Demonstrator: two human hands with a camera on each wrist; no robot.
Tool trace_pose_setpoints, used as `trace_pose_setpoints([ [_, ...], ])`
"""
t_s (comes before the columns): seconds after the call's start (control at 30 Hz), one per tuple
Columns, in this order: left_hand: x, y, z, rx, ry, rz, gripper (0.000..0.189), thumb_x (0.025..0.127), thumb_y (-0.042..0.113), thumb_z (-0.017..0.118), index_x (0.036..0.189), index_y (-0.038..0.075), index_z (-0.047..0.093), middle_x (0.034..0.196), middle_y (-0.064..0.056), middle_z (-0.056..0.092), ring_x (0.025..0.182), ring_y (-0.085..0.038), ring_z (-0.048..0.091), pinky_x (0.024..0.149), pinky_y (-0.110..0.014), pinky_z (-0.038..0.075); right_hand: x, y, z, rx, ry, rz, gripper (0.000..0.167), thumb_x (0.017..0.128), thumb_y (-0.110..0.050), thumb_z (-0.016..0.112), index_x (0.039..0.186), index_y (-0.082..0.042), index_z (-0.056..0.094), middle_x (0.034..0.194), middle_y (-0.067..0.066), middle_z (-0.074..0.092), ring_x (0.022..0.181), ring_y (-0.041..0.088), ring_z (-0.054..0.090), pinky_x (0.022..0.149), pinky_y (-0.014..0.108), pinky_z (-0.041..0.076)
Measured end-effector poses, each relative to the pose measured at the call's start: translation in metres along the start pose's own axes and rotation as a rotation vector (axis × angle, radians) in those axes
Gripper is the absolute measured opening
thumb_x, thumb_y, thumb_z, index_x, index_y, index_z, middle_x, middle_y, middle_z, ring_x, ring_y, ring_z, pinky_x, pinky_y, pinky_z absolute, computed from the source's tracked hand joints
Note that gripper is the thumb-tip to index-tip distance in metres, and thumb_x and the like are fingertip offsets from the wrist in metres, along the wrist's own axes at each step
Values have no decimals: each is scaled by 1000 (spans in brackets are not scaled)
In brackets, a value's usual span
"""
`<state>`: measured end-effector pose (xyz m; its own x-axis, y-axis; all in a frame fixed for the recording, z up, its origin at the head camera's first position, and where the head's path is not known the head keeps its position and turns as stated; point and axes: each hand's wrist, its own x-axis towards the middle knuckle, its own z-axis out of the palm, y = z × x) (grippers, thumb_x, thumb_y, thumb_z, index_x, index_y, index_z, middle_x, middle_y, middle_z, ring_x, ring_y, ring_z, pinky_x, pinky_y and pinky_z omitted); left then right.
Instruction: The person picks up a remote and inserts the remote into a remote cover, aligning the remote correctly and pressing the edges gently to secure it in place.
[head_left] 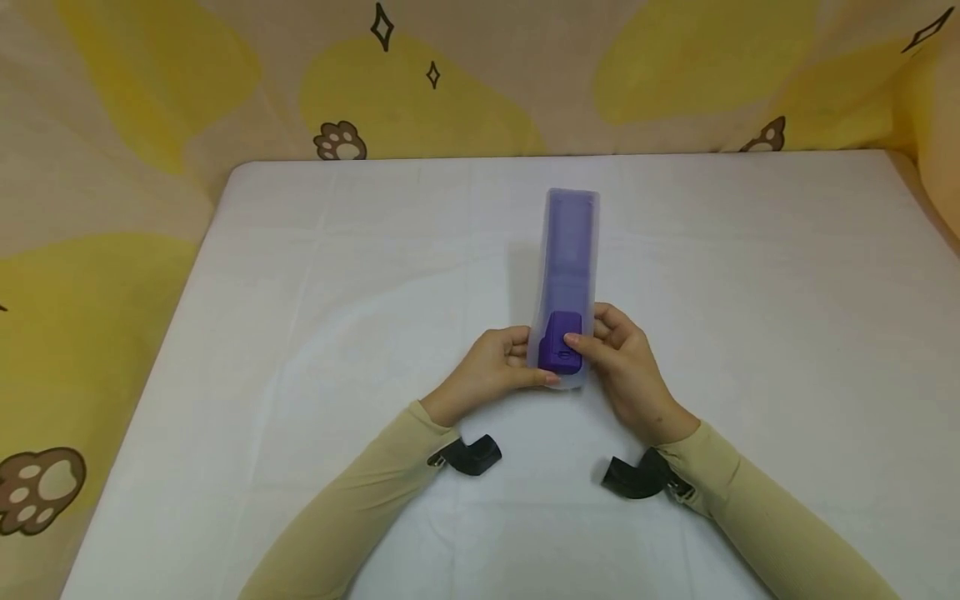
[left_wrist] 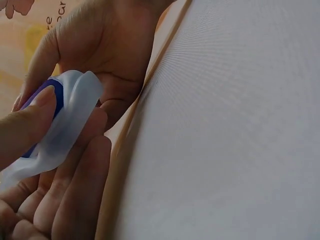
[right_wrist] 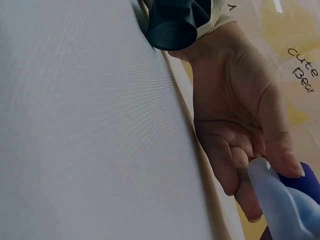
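A long, narrow, translucent purple plastic case is held lengthwise over the middle of the table, its far end pointing away from me. At its near end sits a darker purple block-like piece; whether it is loose or fixed I cannot tell. My left hand grips the near left corner, thumb on top. With my right hand I pinch the right side, the thumb pressing on the dark piece. In the left wrist view the case's pale rim shows between both hands. The right wrist view catches only one end.
A white-covered table lies under the hands. Behind it and at the sides hangs a yellow and beige patterned cloth. Black wrist mounts stick out from both sleeves.
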<state>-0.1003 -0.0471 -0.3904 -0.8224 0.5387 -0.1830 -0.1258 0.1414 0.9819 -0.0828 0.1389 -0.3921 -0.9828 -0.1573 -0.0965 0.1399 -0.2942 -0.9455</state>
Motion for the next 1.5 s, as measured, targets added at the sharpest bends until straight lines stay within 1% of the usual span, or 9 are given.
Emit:
trace_pose_setpoints([
  [0.17, -1, 0, 0, 23, 27, 9, 40, 77, 0, 76, 112, -10, 59, 95, -21, 69, 84, -22, 69, 71, -28, 56, -1, 1, 0, -10, -30, -4, 31, 88, 6, 58, 114, -9, 51, 103, 1, 69, 95, 13, 65, 81, 23, 52],
  [0.47, -1, 1, 0, 41, 66, -49, 28, 77, 8, 77, 96, -4, 62, 87, -14, 72, 73, -13, 67, 60, -23, 51, 1, 0, 1, 40, -2, -6, 28, 89, 8, 55, 114, -4, 50, 97, 2, 70, 90, 13, 66, 81, 24, 52],
  [0.7, 0, -2, -1, 26, 51, 11, 31, 78, 4, 76, 104, -7, 62, 91, -18, 71, 80, -18, 69, 66, -26, 55, 1, 0, 0, 53, -33, -25, 33, 88, 8, 56, 118, -5, 50, 102, 2, 70, 96, 15, 65, 86, 26, 51],
  [0.9, 1, -3, -1, 56, 82, 44, 35, 77, 2, 76, 107, -9, 62, 93, -19, 70, 82, -19, 70, 67, -26, 56, 1, 0, -2, 31, -74, -43, 36, 87, 8, 59, 120, -1, 50, 108, 5, 68, 102, 18, 64, 89, 29, 50],
  [1.07, 0, -2, -1, 95, 125, 39, 20, 77, 7, 78, 85, -4, 63, 77, -14, 71, 68, -15, 69, 58, -23, 53, 1, -1, -2, -12, -76, -8, 39, 88, 5, 60, 124, -5, 45, 106, 3, 68, 99, 17, 65, 87, 28, 51],
  [1.13, 0, -2, -1, 95, 135, 28, 24, 77, 8, 77, 73, 0, 55, 68, -13, 69, 64, -16, 69, 56, -23, 51, 0, -2, -1, -44, -66, 15, 41, 89, 3, 59, 126, -5, 42, 104, 1, 69, 99, 15, 64, 87, 26, 50],
  [1.23, 0, -1, -1, 84, 134, 15, 30, 77, 8, 77, 67, 2, 50, 62, -11, 67, 63, -18, 69, 58, -25, 53, 0, -2, 1, -73, -44, 34, 43, 90, 3, 56, 129, -1, 38, 100, -2, 70, 99, 13, 64, 89, 24, 49],
  [1.37, 0, -1, -3, 53, 109, -6, 18, 77, 5, 77, 76, -3, 61, 64, -12, 68, 62, -18, 69, 61, -29, 56, 1, -2, 3, -44, -28, 49, 43, 90, 5, 54, 130, 5, 37, 98, -1, 70, 98, 13, 64, 89, 24, 49],
  [1.5, 1, 0, -5, -15, 54, -27, 17, 78, -1, 75, 86, -9, 62, 72, -18, 69, 64, -20, 69, 64, -33, 57, 0, -4, 2, 29, -40, 79, 38, 91, 4, 54, 127, 3, 40, 96, 2, 70, 94, 13, 65, 85, 25, 51],
])
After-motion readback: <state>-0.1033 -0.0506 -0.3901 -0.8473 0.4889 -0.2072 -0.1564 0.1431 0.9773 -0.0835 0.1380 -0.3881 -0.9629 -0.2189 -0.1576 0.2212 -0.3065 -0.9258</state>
